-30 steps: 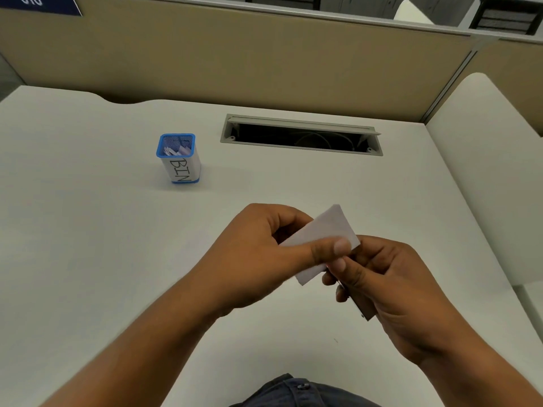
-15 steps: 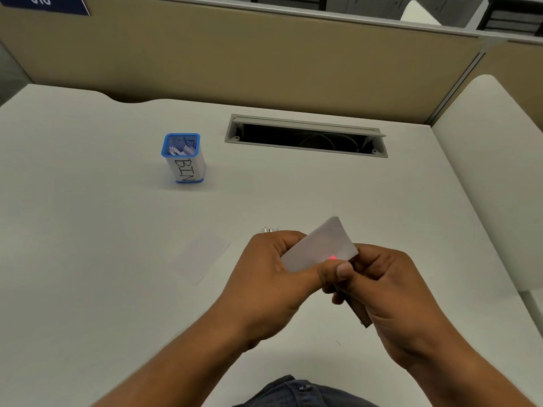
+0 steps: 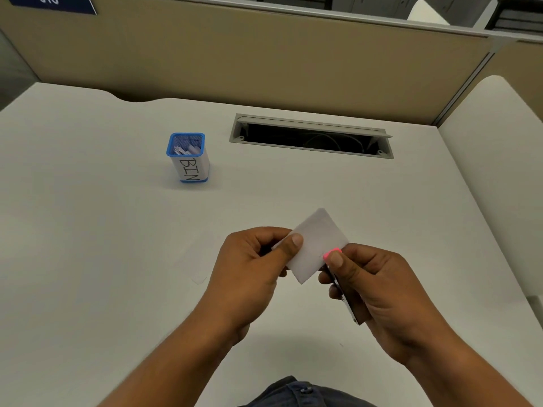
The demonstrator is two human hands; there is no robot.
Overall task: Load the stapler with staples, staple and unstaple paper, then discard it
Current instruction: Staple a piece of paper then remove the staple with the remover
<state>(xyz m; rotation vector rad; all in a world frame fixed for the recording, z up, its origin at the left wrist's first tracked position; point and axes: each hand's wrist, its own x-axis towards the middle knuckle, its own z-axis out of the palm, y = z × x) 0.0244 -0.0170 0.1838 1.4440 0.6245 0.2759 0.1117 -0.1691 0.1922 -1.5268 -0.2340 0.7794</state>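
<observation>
A small white piece of paper [image 3: 316, 245] is held above the desk, tilted, between both hands. My left hand [image 3: 252, 268] pinches its left edge with thumb on top. My right hand [image 3: 373, 286] grips a slim dark stapler [image 3: 348, 304] whose pink tip [image 3: 332, 251] sits on the paper's right corner, under my thumb. A blue mesh cup with a white label reading BIN [image 3: 188, 157] stands upright at the far left, with several paper scraps inside.
The white desk [image 3: 102, 245] carries a faint pale sheet [image 3: 191, 259] lying flat left of my hands. An open grey cable slot [image 3: 311, 136] is set into the desk at the back. A beige partition [image 3: 264, 54] closes off the far side.
My left thumb has slid from the paper's right corner to its left edge. The stapler's pink tip now shows fully on the right corner. Both hands shifted slightly.
</observation>
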